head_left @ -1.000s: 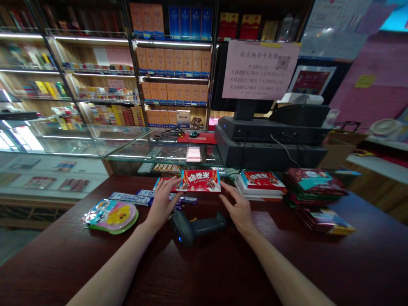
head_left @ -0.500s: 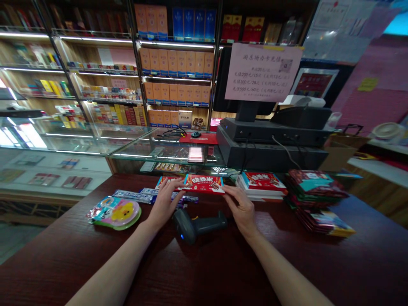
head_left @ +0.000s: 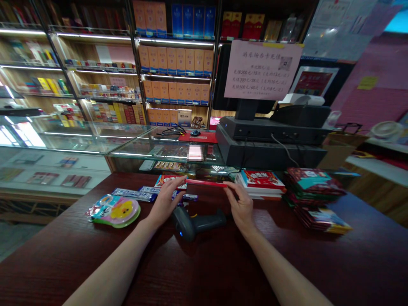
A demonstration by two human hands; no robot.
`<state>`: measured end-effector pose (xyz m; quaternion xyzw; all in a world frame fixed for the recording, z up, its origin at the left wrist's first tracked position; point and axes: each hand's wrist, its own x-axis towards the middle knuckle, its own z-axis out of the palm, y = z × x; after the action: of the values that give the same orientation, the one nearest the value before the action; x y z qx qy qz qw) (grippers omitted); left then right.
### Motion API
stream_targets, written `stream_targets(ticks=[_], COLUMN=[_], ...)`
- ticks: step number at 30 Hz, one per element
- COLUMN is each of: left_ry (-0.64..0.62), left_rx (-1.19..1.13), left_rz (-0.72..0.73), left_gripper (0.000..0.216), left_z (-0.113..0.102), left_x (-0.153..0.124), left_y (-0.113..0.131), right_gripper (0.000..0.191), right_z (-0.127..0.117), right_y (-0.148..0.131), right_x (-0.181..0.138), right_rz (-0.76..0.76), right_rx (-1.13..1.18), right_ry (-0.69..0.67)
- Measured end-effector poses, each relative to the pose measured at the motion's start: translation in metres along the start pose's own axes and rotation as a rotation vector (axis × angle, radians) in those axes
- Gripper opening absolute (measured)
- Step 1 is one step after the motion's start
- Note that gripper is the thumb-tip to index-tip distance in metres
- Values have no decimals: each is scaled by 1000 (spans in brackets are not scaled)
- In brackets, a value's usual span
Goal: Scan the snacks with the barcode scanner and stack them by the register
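Note:
Both my hands hold a flat red snack box (head_left: 206,183) by its ends, a little above the dark wooden counter (head_left: 204,263). The box is tipped edge-on to me, so only its thin red side shows. My left hand (head_left: 165,202) pinches the left end and my right hand (head_left: 240,206) pinches the right end. A grey barcode scanner (head_left: 194,223) lies on the counter between my wrists. Another red box (head_left: 168,180) lies flat just beyond my left fingers.
Long blue wrapped sweets (head_left: 137,194) and a round pink-and-green toy pack (head_left: 114,211) lie at left. A stack of red boxes (head_left: 261,182) and piles of foil packets (head_left: 315,195) sit at right. A till with a monitor (head_left: 270,136) and a glass display case (head_left: 127,144) stand behind.
The red box, upright with its printed face toward me, has tilted back until only its edge shows. Both hands stayed at its ends.

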<state>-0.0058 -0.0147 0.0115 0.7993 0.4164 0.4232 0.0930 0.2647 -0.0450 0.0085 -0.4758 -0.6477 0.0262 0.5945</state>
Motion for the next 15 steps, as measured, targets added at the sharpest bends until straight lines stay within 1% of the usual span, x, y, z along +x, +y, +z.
stream_targets(ticks=[2,5,11,15], left_ry=[-8,10,94,147], left_rx=[-14,14,212,349], left_rz=[19,63,138,190], left_gripper=[53,62,81,89], left_z=[0,1,4,6], left_x=[0,0,1,3], left_y=[-3,-7,-10,-9], right_gripper=[23,24,27,30], right_z=[1,3,8,10], right_y=[-2,-5,-14,-13], right_x=[2,4,7,8], right_rz=[29,80,208,301], right_rx=[8,22,103,165], right_ry=[17,12,-14,-36])
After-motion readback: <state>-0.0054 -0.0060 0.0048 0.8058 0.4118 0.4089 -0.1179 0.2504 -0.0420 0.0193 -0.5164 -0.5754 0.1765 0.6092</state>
